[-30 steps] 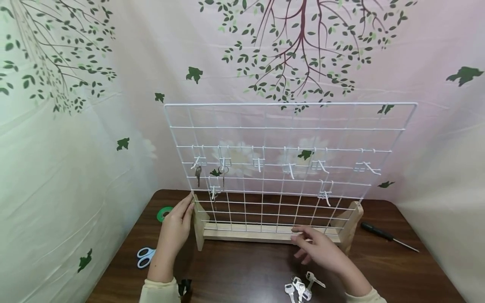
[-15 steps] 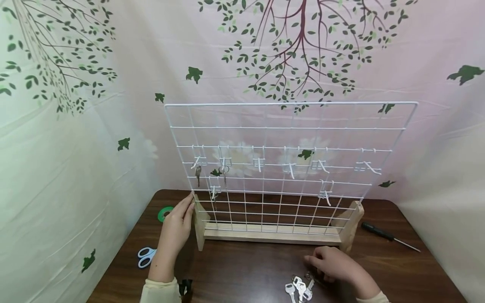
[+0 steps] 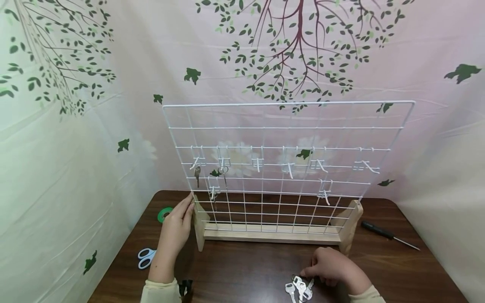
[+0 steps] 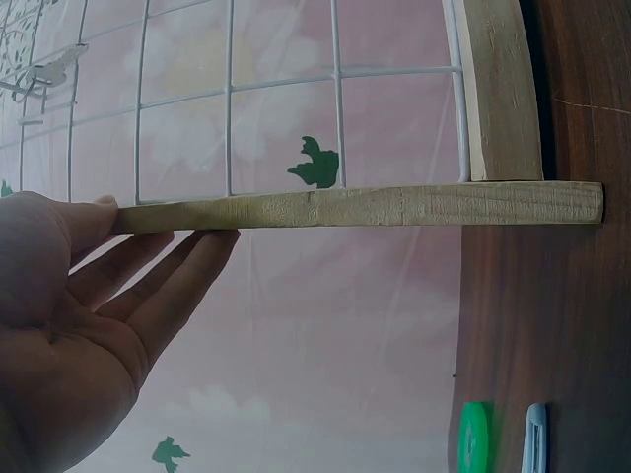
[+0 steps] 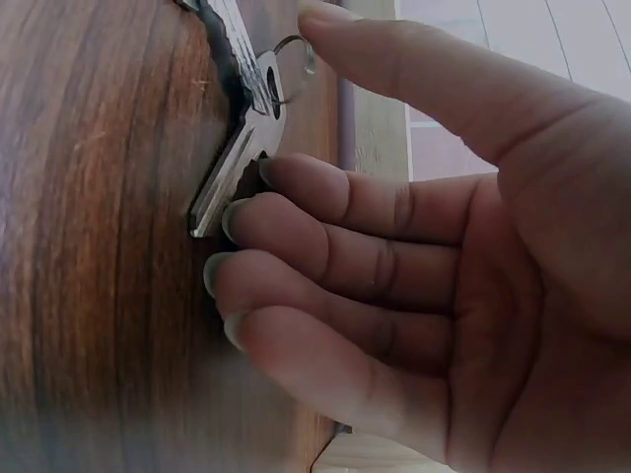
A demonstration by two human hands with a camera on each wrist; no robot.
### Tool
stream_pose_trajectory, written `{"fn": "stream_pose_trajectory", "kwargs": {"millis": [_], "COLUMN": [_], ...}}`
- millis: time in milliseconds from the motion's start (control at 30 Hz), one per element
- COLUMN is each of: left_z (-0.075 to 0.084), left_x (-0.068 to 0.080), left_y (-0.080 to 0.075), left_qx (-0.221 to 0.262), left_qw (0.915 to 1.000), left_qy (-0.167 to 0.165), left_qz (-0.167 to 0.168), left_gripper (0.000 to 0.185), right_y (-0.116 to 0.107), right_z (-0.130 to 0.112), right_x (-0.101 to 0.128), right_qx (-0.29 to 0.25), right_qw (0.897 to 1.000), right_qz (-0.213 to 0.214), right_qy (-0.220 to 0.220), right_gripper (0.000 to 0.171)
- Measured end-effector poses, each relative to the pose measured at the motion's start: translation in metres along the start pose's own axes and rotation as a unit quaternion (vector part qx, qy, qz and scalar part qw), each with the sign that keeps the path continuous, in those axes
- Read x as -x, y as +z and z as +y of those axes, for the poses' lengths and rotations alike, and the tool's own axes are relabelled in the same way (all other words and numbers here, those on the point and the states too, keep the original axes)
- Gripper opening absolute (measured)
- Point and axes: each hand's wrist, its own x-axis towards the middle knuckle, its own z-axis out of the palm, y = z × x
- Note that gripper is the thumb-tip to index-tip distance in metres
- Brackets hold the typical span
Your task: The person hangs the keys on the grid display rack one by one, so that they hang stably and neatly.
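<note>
two fingers of right hand (image 3: 335, 267) pinched on key (image 5: 237, 148) lying flat; left hand (image 3: 176, 229) flat against rack (image 3: 199, 225); slip risked.

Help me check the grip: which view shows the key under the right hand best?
The right wrist view: the key fills it, fingertips touching it. The head view shows small keys by the right hand; the left wrist view shows none.
</note>
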Motion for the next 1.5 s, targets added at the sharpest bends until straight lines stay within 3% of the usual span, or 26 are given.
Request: {"fn": "stream_pose_trajectory", "kwargs": {"millis": [167,367,533,1000,1500], "left_z": [0.0,-0.001,-0.002,-0.001,-0.002], "left_x": [0.0,0.0,-0.001,-0.001,-0.001], "left_y": [0.0,0.001,0.001,0.001,0.001], "left_qx": [-0.001,0.0,-0.002,-0.004,-0.003], "left_qw": [1.0,1.0,1.0,1.0,1.0], "left_qy": [-0.001,-0.001,-0.003,-0.005,0.004], "left_qz": [-0.001,-0.002,-0.002,-0.002,0.004], "left_gripper": [0.046,0.046,0.045,0.045,0.045], "right_y": [-0.003,-0.008,-0.004,0.004,0.002], "right_z": [-0.001,0.001,0.001,-0.005,-0.007], "right_x": [-0.002,0.0,-0.004,-0.007,-0.01], "right_qx": [0.0,-0.02,0.002,0.058,0.027], "right_qw": [1.0,1.0,0.999,0.997,0.998], "right_qz": [-0.009,-0.019,-0.005,0.025,-0.033], "right_qy": [0.002,-0.014,-0.035,-0.036,-0.049], "right_gripper": [0.045,0.032,0.028,0.028,0.024]}}
